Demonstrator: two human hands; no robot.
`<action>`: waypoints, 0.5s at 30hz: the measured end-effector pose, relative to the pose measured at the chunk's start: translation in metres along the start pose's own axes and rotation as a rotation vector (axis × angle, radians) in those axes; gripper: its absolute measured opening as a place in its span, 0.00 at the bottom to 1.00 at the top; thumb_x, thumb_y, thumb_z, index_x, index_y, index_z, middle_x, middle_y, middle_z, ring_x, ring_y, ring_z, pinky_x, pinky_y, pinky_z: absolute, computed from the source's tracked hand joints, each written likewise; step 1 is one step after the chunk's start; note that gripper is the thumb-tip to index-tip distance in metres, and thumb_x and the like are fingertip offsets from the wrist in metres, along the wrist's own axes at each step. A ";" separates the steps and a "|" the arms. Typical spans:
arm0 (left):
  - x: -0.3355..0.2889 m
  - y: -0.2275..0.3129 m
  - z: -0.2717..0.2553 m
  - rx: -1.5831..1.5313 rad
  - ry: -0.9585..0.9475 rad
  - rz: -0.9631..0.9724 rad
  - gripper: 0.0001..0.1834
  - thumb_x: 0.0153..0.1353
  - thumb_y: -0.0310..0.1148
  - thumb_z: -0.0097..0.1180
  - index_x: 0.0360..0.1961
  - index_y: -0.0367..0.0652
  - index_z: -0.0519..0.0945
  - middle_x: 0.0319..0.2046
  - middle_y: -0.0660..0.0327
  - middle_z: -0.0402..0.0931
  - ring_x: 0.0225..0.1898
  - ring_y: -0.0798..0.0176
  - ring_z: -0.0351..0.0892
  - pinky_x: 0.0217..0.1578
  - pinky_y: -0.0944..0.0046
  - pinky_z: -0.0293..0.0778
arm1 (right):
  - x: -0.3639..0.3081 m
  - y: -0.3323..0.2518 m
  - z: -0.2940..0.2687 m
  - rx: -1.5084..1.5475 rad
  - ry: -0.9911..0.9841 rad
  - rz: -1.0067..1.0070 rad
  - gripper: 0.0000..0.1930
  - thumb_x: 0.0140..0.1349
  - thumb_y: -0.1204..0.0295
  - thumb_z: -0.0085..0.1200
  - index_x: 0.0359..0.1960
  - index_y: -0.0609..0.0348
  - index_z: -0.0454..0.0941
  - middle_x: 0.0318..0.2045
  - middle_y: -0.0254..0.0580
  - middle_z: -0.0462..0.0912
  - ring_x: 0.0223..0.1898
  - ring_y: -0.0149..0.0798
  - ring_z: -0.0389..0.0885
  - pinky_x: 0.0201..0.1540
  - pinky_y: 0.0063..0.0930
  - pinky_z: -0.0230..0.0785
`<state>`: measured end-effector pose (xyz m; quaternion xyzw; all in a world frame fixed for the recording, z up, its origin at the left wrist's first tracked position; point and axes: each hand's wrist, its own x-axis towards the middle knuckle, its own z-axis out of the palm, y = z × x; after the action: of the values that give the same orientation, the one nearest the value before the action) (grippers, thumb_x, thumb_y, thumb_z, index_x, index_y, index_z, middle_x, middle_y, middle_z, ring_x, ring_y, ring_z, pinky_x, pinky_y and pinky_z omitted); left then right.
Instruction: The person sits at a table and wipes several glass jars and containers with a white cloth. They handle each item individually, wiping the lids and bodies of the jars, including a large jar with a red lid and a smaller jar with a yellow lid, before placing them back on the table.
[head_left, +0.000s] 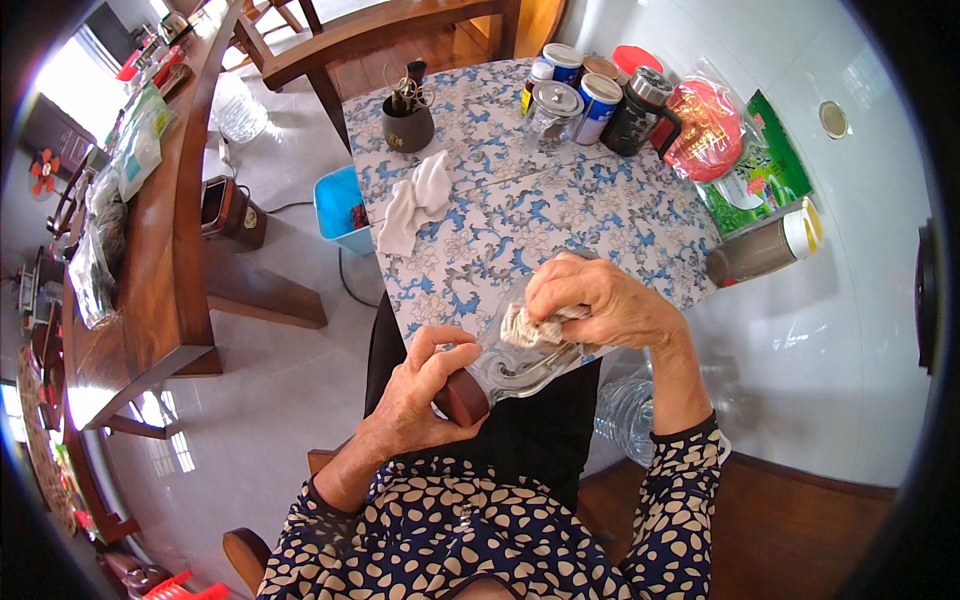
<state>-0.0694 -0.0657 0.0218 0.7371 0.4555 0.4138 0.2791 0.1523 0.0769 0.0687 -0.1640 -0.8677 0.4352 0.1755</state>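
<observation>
Over my lap at the table's near edge, I hold a clear jar [515,372] tilted, with its brown lid [463,398] toward me. My left hand [415,395] is closed round the lid end, thumb below and fingers above. A crumpled beige cloth [530,328] is bunched in my right hand [605,300], its fingers pinching it against the jar's upper side. The jar's far end is partly hidden behind my right hand. Whether it is glass or plastic I cannot tell. A white cloth [415,205] lies crumpled on the patterned tablecloth [500,215], beyond my left hand.
A dark pot [408,125] with scissors stands at the far left of the table. Several jars and cans, a black flask [640,112] and a red package [705,130] crowd the back right. A white-capped bottle [765,247] lies by the wall. A blue bin [342,210] stands left.
</observation>
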 end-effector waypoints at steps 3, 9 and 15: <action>-0.002 -0.001 0.002 -0.045 0.014 -0.060 0.40 0.33 0.27 0.73 0.50 0.43 0.66 0.46 0.52 0.70 0.45 0.53 0.72 0.43 0.58 0.71 | 0.014 -0.009 0.007 0.049 -0.121 -0.050 0.09 0.45 0.79 0.61 0.31 0.57 0.79 0.32 0.35 0.79 0.40 0.39 0.76 0.47 0.32 0.66; -0.012 -0.011 0.007 -0.069 0.047 0.025 0.42 0.32 0.26 0.75 0.50 0.43 0.63 0.47 0.49 0.70 0.44 0.51 0.73 0.41 0.58 0.72 | 0.020 -0.009 0.022 -0.027 -0.080 -0.051 0.09 0.48 0.78 0.60 0.33 0.57 0.80 0.31 0.38 0.77 0.39 0.41 0.76 0.43 0.32 0.66; -0.005 -0.011 0.012 0.015 -0.025 0.150 0.40 0.31 0.23 0.72 0.48 0.43 0.64 0.50 0.49 0.65 0.38 0.50 0.76 0.31 0.60 0.76 | 0.001 0.001 0.001 -0.188 0.091 0.193 0.14 0.51 0.75 0.58 0.42 0.60 0.80 0.31 0.44 0.77 0.33 0.46 0.77 0.38 0.33 0.69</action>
<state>-0.0650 -0.0659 0.0053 0.7764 0.3984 0.4209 0.2476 0.1515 0.0772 0.0680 -0.2819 -0.8759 0.3591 0.1560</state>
